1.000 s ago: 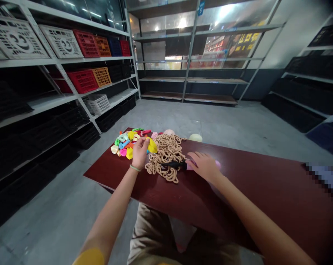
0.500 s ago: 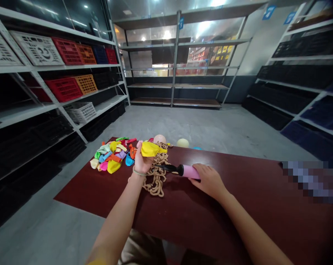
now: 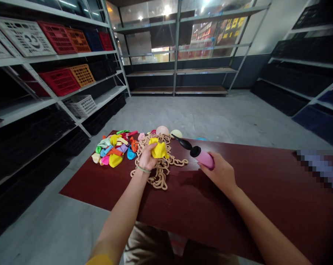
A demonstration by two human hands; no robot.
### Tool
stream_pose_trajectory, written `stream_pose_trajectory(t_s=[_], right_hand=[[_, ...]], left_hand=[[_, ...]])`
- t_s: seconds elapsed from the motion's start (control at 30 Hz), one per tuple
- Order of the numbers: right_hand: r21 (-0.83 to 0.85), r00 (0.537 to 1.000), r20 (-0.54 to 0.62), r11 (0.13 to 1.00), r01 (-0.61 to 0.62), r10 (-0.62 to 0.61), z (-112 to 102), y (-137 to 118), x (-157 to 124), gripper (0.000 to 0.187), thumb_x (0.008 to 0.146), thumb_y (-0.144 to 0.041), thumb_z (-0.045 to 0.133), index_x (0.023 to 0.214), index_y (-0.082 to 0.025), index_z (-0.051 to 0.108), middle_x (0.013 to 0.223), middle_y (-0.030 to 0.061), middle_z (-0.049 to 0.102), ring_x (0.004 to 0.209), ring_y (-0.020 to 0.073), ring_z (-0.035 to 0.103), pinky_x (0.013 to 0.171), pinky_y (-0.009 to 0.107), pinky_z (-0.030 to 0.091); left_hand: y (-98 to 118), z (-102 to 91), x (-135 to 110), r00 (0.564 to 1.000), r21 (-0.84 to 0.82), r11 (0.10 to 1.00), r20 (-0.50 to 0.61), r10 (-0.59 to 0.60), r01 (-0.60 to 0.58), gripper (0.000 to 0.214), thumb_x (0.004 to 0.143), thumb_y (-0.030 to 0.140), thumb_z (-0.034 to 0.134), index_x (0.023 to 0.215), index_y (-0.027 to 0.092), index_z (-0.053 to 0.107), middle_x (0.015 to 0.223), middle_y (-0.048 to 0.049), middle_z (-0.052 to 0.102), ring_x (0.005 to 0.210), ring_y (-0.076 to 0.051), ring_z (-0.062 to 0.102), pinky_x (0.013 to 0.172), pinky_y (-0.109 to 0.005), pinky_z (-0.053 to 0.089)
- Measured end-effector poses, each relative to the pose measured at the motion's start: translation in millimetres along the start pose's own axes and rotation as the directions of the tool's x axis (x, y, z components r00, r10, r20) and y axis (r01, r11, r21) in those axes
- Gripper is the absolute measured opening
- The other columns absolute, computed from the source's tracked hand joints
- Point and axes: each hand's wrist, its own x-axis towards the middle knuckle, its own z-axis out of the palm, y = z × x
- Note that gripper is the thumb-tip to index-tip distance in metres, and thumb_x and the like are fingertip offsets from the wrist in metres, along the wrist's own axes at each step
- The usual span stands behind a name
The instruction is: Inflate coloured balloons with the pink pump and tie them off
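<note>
Pinched in my left hand is a limp yellow balloon, held up over a heap of tan plastic chain. My right hand is wrapped round the pink barrel of a balloon pump. The pump's black nozzle points up and to the left, apart from the yellow balloon. Left of the chain lies a pile of uninflated balloons in many colours. Behind the chain are a round pale pink balloon and a pale yellow one.
The dark red table reaches across in front of me. A blurred, pixelated item lies at its right end. Metal shelves with crates stand at the left, more shelving at the back. Part of a blue balloon shows beyond the far edge.
My right hand has lifted and turned the pump, its nozzle now angled upward and farther from the yellow balloon. The left hand has turned the balloon. The view has tipped down.
</note>
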Motion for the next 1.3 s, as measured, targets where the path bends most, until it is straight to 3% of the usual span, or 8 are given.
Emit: stream_pose_trajectory(t_s=[0.23,0.43,0.6,0.73,0.87,1.03,1.13,1.3], right_hand=[[0.006,1.000,-0.001,1.000,-0.019,0.019,-0.5,-0.7,0.3,0.049,0.084,-0.054,0.058,0.119,-0.020,0.055,0.105,0.0102,0.069,0.087,0.0261,0.065,0.071,0.036,0.047],[0.005,1.000,-0.008,1.000,-0.024,0.024,-0.2,-0.2,0.1,0.049,0.085,-0.055,0.058,0.119,-0.019,0.055,0.105,0.0114,0.069,0.087,0.0268,0.066,0.071,0.037,0.048],[0.008,1.000,-0.017,1.000,-0.026,0.026,0.0,0.4,-0.5,0.050,0.085,-0.056,0.058,0.118,-0.019,0.056,0.106,0.0118,0.069,0.088,0.0266,0.066,0.072,0.037,0.048],[0.009,0.999,-0.003,0.999,-0.045,0.045,-0.2,0.1,-0.9,0.050,0.084,-0.057,0.058,0.118,-0.020,0.055,0.107,0.0115,0.068,0.087,0.0263,0.065,0.072,0.037,0.047],[0.004,0.999,-0.013,0.999,-0.053,0.053,0.7,1.0,-1.7,0.051,0.084,-0.057,0.059,0.119,-0.020,0.055,0.108,0.0117,0.068,0.088,0.0263,0.065,0.073,0.036,0.047],[-0.009,0.998,-0.034,0.999,-0.051,0.051,1.3,1.0,-2.7,0.053,0.084,-0.057,0.059,0.120,-0.019,0.055,0.107,0.0125,0.068,0.089,0.0269,0.065,0.072,0.036,0.048],[-0.022,0.999,-0.029,1.000,-0.021,0.020,-1.0,-1.7,-1.9,0.052,0.083,-0.056,0.060,0.118,-0.018,0.056,0.104,0.0114,0.069,0.085,0.0260,0.065,0.070,0.035,0.048],[-0.016,0.982,0.044,0.983,0.185,-0.184,-7.0,-8.4,-0.2,0.044,0.086,-0.050,0.060,0.114,-0.018,0.057,0.101,0.0092,0.069,0.086,0.0246,0.066,0.075,0.035,0.048]], left_hand=[[-5.9,3.5,-1.2,0.988,0.168,0.973,0.024,0.155,-0.157,0.033,0.073,0.029,0.075,0.103,0.016,0.066,0.100,-0.0074,0.074,0.093,-0.022,0.071,0.080,-0.032,0.057],[-4.6,7.1,-6.4,0.997,0.130,0.989,-0.023,0.073,-0.069,0.036,0.078,0.044,0.073,0.098,0.015,0.064,0.090,-0.0078,0.073,0.090,-0.024,0.072,0.080,-0.035,0.058],[2.0,7.1,-10.3,0.991,0.091,0.991,0.087,-0.104,0.096,0.038,0.090,0.051,0.056,0.100,0.016,0.066,0.092,-0.0116,0.073,0.099,-0.028,0.070,0.083,-0.042,0.059],[4.7,2.5,-6.7,0.980,0.050,0.991,0.151,-0.128,0.122,0.042,0.093,0.053,0.048,0.101,0.017,0.068,0.107,-0.0136,0.072,0.109,-0.030,0.066,0.085,-0.047,0.059],[6.9,2.6,-6.9,0.975,0.036,0.997,0.208,-0.072,0.066,0.047,0.094,0.057,0.046,0.107,0.018,0.067,0.111,-0.0154,0.070,0.116,-0.033,0.063,0.085,-0.050,0.058],[6.6,10.9,-16.1,0.961,-0.045,0.992,0.259,-0.102,0.118,0.030,0.095,0.032,0.055,0.123,0.022,0.059,0.126,-0.0117,0.065,0.123,-0.028,0.060,0.099,-0.047,0.052],[3.5,13.5,-19.5,0.965,-0.139,0.985,0.253,-0.067,0.105,0.045,0.088,0.011,0.062,0.129,0.026,0.051,0.133,-0.0092,0.062,0.125,-0.024,0.058,0.107,-0.044,0.047],[0.0,13.3,-17.8,0.986,-0.243,0.969,0.166,0.007,0.034,0.048,0.089,0.007,0.059,0.129,0.030,0.044,0.135,-0.0065,0.062,0.126,-0.021,0.058,0.106,-0.040,0.048]])
